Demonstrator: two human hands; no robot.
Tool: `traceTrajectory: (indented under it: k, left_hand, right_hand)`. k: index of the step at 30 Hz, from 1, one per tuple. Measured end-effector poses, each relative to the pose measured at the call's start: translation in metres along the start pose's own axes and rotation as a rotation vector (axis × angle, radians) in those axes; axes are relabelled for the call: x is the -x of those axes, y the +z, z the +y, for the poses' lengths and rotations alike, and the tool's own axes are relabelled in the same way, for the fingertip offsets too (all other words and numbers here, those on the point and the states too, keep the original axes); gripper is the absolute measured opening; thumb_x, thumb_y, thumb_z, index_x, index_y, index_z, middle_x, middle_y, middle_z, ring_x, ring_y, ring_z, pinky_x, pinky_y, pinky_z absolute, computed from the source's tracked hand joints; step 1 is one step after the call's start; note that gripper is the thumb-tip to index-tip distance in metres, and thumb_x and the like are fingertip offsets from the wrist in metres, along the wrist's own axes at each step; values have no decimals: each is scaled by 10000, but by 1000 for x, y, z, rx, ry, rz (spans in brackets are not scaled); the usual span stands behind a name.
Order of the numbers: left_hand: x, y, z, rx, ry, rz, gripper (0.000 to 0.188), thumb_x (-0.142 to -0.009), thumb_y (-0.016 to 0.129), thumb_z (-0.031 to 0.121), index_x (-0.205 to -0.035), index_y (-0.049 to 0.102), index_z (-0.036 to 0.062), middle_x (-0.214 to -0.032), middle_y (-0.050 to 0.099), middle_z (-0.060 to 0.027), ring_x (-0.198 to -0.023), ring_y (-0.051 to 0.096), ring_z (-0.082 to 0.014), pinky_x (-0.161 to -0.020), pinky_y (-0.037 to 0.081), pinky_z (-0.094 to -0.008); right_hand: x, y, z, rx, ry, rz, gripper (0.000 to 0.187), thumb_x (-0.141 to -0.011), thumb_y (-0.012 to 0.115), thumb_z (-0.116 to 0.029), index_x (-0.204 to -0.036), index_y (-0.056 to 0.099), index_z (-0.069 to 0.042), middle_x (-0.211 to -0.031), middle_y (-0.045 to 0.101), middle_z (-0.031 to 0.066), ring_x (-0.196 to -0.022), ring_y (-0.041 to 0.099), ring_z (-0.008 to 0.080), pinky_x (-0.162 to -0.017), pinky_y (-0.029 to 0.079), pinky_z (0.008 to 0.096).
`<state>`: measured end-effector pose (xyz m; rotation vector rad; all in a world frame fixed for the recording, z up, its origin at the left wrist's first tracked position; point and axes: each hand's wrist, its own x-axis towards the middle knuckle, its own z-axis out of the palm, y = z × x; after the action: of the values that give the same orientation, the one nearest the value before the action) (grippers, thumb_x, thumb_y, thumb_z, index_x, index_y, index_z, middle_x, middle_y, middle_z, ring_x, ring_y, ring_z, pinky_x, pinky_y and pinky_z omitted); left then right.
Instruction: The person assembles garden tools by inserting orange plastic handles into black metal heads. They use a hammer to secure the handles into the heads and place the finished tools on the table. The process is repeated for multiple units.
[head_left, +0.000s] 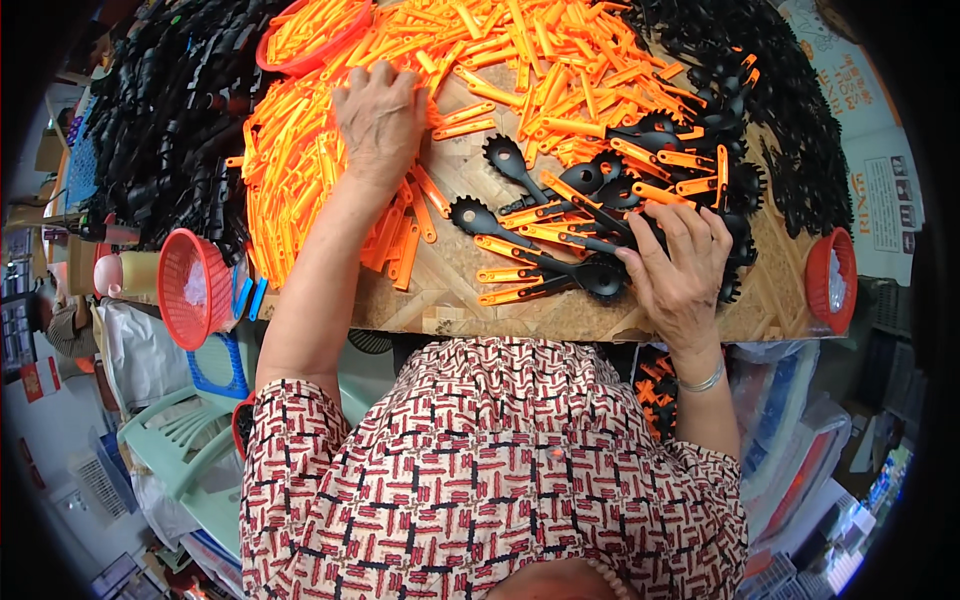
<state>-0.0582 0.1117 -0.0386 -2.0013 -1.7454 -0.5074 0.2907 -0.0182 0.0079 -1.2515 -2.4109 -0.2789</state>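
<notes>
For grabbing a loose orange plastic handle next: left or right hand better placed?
Left, likely: the left hand is over the heaped orange plastic handles, fingers curled down, while the right hand is among the black, tooth-edged plastic spoons.

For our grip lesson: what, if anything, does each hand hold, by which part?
Cannot be told: left hand is over orange pieces, right hand over black utensils.

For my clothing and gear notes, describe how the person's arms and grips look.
The left grip and right grip are ungloved human hands, on bare forearms without cables. The left sleeve and right sleeve are short, pale, patterned with red and black bars. A silvery bracelet circles the right wrist; the left shows none.
</notes>
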Motion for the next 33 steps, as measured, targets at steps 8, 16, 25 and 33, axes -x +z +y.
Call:
traceTrajectory:
  k: [8, 16, 25, 33]
  left_hand:
    - [-27, 18, 18, -200, 5, -163, 150, -866, 723, 259, -985, 744, 171, -1038, 672, -29, -1072, 586, -256, -853, 414, -454]
    - [-70, 64, 11, 45, 185, 64, 194, -890, 611, 183, -1044, 728, 176, -1111, 676, -44, -1156, 582, -304, -927, 424, -512]
    - [-93, 76, -29, -241, 249, -203, 289, -972, 612, 377, -1239, 682, 290, -1331, 650, 39, -1341, 530, -314, -1048, 396, -552]
    - [-72, 61, -58, -121, 145, -7, 402, -932, 701, 408, -1318, 662, 305, -1405, 607, -10, -1279, 561, -306, -1010, 464, -532]
  right_hand:
    - [15, -2, -1, 5, 31, 75, 345, -841, 790, -207, -1141, 726, -50, -1239, 648, 88, -1196, 578, 297, -1053, 406, 519]
    - [31, 1, 1, 8, 98, 256, 279, -912, 746, -219, -1148, 748, -71, -1262, 663, 84, -1192, 590, 301, -1029, 438, 501]
    - [47, 2, 1, 22, 213, 268, 250, -934, 732, -226, -1127, 751, -69, -1241, 670, 90, -1173, 594, 319, -1019, 447, 505]
    - [47, 0, 1, 17, 179, 322, 254, -908, 752, -208, -1125, 752, -76, -1221, 680, 90, -1142, 608, 318, -995, 459, 475]
